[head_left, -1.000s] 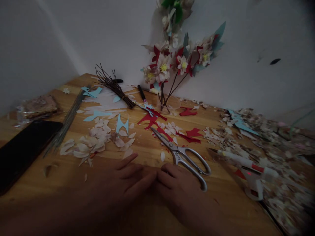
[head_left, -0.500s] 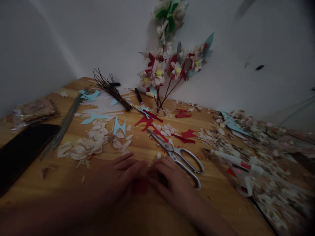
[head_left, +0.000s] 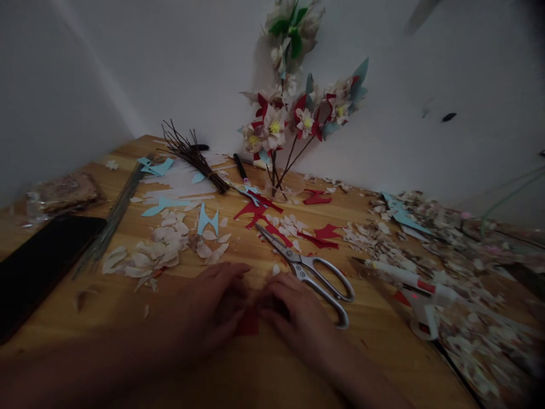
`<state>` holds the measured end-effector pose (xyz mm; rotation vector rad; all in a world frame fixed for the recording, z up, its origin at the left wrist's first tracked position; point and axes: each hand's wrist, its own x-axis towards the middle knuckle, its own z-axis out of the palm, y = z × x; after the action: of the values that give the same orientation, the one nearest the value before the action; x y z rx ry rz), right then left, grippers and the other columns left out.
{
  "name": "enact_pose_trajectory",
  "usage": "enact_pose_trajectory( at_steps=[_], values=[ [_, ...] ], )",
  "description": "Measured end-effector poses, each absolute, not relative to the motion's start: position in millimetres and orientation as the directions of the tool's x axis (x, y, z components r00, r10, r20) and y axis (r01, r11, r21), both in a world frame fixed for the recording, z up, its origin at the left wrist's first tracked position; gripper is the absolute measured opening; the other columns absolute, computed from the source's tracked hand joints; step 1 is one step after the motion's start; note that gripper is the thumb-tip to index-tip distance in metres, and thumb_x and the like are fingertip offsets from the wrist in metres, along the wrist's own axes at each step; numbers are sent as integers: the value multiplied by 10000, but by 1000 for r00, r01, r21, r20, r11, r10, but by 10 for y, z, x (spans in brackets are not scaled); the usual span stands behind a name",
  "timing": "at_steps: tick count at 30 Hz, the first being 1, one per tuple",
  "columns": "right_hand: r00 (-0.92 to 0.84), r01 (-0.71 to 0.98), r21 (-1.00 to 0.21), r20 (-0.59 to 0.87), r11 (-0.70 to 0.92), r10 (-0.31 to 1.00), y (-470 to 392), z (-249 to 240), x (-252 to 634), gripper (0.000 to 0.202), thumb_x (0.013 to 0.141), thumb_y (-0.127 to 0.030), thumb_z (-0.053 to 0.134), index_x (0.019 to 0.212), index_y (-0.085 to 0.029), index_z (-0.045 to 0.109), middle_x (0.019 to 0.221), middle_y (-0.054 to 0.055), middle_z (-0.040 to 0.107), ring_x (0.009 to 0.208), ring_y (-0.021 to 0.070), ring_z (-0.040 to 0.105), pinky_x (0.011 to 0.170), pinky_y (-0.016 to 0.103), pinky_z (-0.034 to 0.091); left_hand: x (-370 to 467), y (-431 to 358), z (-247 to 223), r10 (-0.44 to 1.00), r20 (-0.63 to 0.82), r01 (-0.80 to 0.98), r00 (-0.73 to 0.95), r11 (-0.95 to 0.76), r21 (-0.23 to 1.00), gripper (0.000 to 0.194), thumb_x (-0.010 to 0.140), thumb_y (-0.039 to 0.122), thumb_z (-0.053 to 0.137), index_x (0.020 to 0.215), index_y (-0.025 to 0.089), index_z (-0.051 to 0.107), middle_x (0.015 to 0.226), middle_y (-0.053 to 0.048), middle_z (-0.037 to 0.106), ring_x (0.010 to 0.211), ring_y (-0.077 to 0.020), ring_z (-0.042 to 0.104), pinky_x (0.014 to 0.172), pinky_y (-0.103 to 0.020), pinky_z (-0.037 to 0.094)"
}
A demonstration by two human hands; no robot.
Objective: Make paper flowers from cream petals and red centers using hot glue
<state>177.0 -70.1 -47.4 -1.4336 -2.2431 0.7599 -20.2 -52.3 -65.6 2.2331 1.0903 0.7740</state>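
A small red paper piece (head_left: pixel 249 322) lies between my hands near the table's front edge, partly covered by the fingers. My left hand (head_left: pixel 208 301) curls around its left side, thumb and fingertips closed on it. From the other side my right hand (head_left: pixel 300 312) pinches the same piece, its fingers bent together. Silver scissors (head_left: pixel 300 267) rest just beyond my right hand, blades pointing away to the left. Red paper scraps (head_left: pixel 326 236) are scattered past the blades. Pale petals (head_left: pixel 162 244) are heaped ahead of my left hand.
A white glue gun (head_left: pixel 419 301) lies at right beside many loose petals (head_left: pixel 481 352). A black phone-like slab (head_left: pixel 51 267), thin wires (head_left: pixel 114 216) and bundled twigs (head_left: pixel 200 159) occupy the left. Flower stems (head_left: pixel 283 165) stand by the wall, with blue paper scraps (head_left: pixel 208 218) nearer.
My left hand's fingers, stretched flatter before, are now raised and curled, with the thumb closer to the red paper. My right hand stays almost in place.
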Motion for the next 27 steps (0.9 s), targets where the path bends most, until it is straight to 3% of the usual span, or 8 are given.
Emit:
enact_pose_trajectory(
  at_steps=[4, 9, 14, 17, 21, 27],
  values=[
    [-400, 720, -615, 12, 322, 916, -692, -483, 1767, 161, 745, -31, 630, 800, -179, 600, 837, 21, 585, 834, 179, 537, 719, 297, 427, -199, -495, -680, 842, 163, 505, 514, -451, 736, 511, 713, 145, 574, 1174, 254, 382, 984, -31, 652, 945, -220, 620, 837, -404, 494],
    [-398, 713, -622, 22, 324, 917, -698, -493, 1763, 173, 739, -25, 635, 803, -181, 598, 833, 17, 580, 835, 179, 532, 716, 295, 428, -163, -493, -625, 845, 190, 461, 499, -445, 768, 459, 682, 143, 565, 1097, 250, 401, 857, 8, 686, 907, -226, 634, 861, -410, 464],
    [-405, 713, -610, 46, 347, 913, -711, -514, 1780, 135, 756, -48, 626, 793, -172, 588, 817, 22, 573, 816, 180, 526, 701, 296, 431, -147, -474, -592, 800, 202, 470, 565, -514, 718, 416, 665, 110, 550, 1019, 260, 393, 772, 44, 708, 913, -231, 628, 1024, -521, 287],
    [-435, 699, -590, 98, 404, 895, -712, -514, 1786, 128, 766, -47, 612, 807, -166, 588, 843, 33, 581, 830, 180, 521, 721, 296, 431, -166, -471, -643, 785, 236, 485, 573, -556, 675, 465, 655, 90, 556, 1047, 254, 370, 834, 24, 696, 943, -223, 615, 1067, -549, 203],
    [-493, 692, -530, 148, 490, 857, -722, -486, 1783, 115, 795, -57, 579, 836, -161, 607, 863, 50, 596, 830, 189, 515, 729, 309, 426, -186, -486, -676, 773, 277, 496, 570, -593, 635, 468, 661, 96, 556, 1061, 257, 373, 923, -5, 660, 935, -220, 616, 1054, -552, 241],
    [-556, 684, -459, 176, 568, 812, -756, -462, 1794, 157, 813, -38, 513, 824, -160, 612, 852, 53, 606, 802, 188, 509, 702, 312, 425, -178, -482, -578, 707, 305, 465, 638, -670, 579, 371, 673, 71, 537, 977, 254, 427, 881, 15, 646, 857, -186, 638, 1069, -569, 224]
  ],
)
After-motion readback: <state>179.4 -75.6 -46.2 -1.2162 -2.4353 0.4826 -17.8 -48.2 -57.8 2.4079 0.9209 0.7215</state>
